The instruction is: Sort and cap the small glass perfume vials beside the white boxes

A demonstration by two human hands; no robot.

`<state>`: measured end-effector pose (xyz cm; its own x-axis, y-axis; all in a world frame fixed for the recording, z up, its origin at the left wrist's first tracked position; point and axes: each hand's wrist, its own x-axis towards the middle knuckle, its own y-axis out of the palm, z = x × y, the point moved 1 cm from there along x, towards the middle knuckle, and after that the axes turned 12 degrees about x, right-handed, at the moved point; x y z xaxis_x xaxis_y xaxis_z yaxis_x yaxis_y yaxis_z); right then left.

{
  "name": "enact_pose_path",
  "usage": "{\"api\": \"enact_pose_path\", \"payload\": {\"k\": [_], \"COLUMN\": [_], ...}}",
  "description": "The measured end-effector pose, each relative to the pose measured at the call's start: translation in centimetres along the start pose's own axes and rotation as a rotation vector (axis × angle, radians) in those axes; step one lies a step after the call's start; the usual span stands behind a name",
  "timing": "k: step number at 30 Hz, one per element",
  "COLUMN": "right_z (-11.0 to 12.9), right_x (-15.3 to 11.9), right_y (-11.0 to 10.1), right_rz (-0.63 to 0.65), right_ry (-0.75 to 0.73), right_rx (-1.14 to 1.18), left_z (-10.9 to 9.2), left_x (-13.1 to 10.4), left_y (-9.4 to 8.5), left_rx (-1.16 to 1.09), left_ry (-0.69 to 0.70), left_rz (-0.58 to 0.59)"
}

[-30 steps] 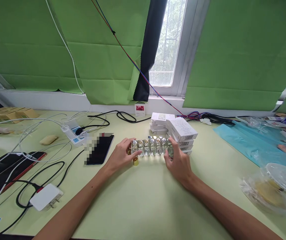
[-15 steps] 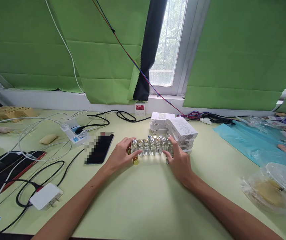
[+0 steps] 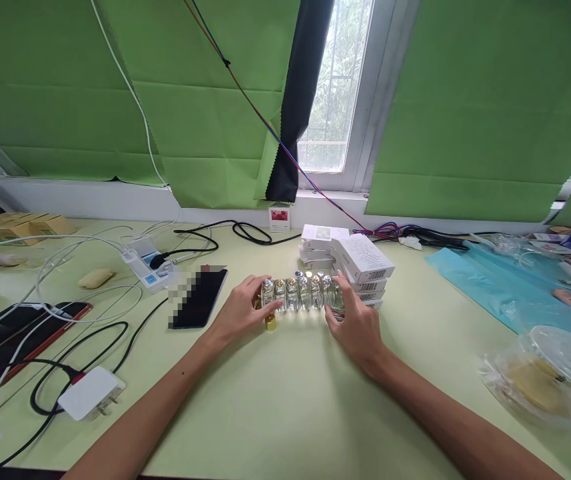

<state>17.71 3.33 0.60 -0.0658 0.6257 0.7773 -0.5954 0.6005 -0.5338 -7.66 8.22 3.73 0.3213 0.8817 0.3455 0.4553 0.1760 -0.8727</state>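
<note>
Several small clear glass bottles [image 3: 304, 292] stand side by side in a row on the pale green table [image 3: 285, 400]. At the left end of the row, my left hand [image 3: 245, 303] has its thumb in front and its fingers behind, gripping the bottles. My right hand [image 3: 358, 320] grips the right end in the same way, thumb lower and fingers on top. A gold cap [image 3: 270, 323] lies just in front of the left thumb. Stacked white boxes [image 3: 364, 259] rise right behind my right hand.
A black phone [image 3: 200, 300] lies left of my left hand. Farther left are cables, a power strip [image 3: 148, 267], a white charger [image 3: 92, 393] and more phones. Blue plastic [image 3: 505, 287] and a bagged round container [image 3: 540, 380] lie at the right.
My right thumb has shifted slightly at the right end of the row. My left hand and the bottles look almost unmoved.
</note>
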Motion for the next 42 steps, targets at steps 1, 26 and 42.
{"api": "enact_pose_path", "payload": {"k": [1,26,42], "right_z": [0.03,0.04,0.04], "right_x": [0.01,-0.02,-0.17], "right_y": [-0.01,0.25,0.29], "right_rz": [-0.002,-0.013,0.026], "right_ry": [0.0,0.008,0.053], "right_rx": [-0.003,-0.014,0.106], "left_z": [-0.03,0.15,-0.04], "left_x": [0.01,0.04,-0.02], "left_y": [-0.02,0.32,0.15], "left_rx": [-0.001,0.018,0.027], "left_ry": [-0.001,-0.004,-0.002], "left_rz": [-0.002,-0.011,-0.016]}}
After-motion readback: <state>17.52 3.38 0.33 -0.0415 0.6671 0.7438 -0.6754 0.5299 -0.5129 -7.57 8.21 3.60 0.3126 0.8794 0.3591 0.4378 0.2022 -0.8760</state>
